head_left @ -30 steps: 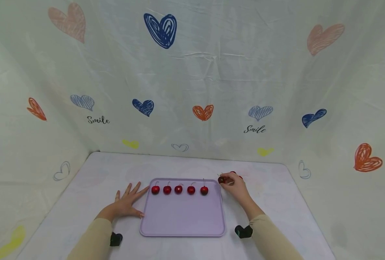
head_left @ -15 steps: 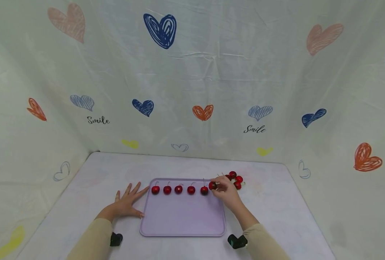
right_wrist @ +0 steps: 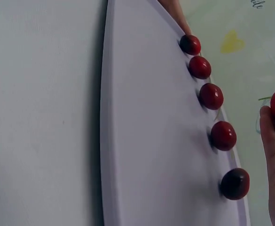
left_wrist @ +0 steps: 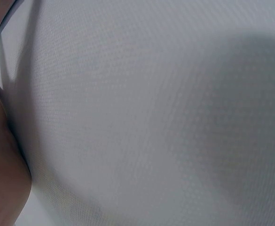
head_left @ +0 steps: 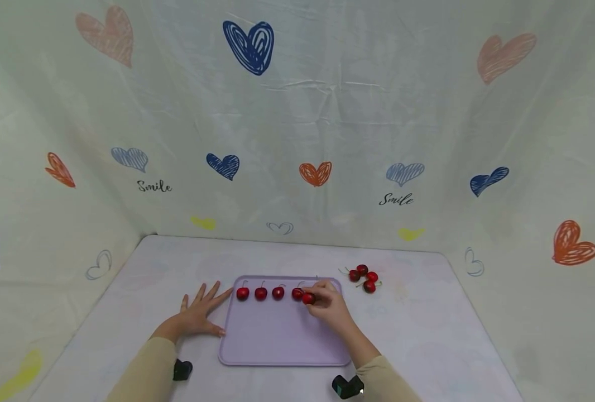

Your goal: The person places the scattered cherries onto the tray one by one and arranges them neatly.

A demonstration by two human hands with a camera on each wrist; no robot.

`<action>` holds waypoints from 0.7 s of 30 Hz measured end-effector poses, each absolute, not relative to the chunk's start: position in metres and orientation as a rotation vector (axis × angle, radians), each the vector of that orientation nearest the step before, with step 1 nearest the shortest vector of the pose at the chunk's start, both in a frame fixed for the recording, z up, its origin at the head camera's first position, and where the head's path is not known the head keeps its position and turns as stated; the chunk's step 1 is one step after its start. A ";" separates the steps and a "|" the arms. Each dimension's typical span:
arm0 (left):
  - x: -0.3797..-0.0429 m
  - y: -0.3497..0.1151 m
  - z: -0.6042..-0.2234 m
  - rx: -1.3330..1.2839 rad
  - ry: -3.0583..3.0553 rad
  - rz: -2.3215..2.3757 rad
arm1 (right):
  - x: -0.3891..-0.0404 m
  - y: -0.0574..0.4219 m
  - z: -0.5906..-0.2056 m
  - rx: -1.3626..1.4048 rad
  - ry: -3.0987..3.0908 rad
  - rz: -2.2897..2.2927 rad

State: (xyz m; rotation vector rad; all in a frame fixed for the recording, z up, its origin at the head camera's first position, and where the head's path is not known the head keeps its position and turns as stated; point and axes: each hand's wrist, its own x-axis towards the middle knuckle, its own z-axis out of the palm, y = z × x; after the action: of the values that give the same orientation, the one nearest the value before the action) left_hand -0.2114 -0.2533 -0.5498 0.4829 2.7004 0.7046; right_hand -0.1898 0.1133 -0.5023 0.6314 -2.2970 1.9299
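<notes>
My right hand (head_left: 331, 308) pinches a red cherry (head_left: 308, 298) between thumb and fingers, above the upper right part of a lilac tray (head_left: 277, 340). Several cherries with stems, one of them a red cherry (head_left: 260, 293), stand in a row along the tray's far edge. The row's rightmost dark cherry (right_wrist: 235, 183) shows in the right wrist view; in the head view my hand hides it. My left hand (head_left: 197, 317) lies flat with fingers spread, its fingertips touching the tray's left rim. Only a blurred bit of it appears in the left wrist view.
A small cluster of cherries (head_left: 369, 286) lies on the white table (head_left: 408, 318), right of the tray's far corner. Behind the table hangs a pale curtain (head_left: 350, 139) printed with hearts. Dark wrist cameras (head_left: 346, 386) sit beside both sleeves.
My right hand has carried the cherry leftward from beside the cluster to over the tray. The cluster, earlier partly covered, is now in full view. My left hand stays put.
</notes>
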 end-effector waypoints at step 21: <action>-0.209 -0.251 -0.544 0.495 2.689 0.720 | -0.175 0.054 -0.526 0.516 -2.180 2.299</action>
State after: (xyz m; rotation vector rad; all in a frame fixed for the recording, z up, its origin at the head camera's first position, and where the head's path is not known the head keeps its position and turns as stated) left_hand -0.2086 -0.2514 -0.5439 0.4946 2.6889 0.7200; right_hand -0.1754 0.0540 -0.5264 0.5156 -2.1802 2.2989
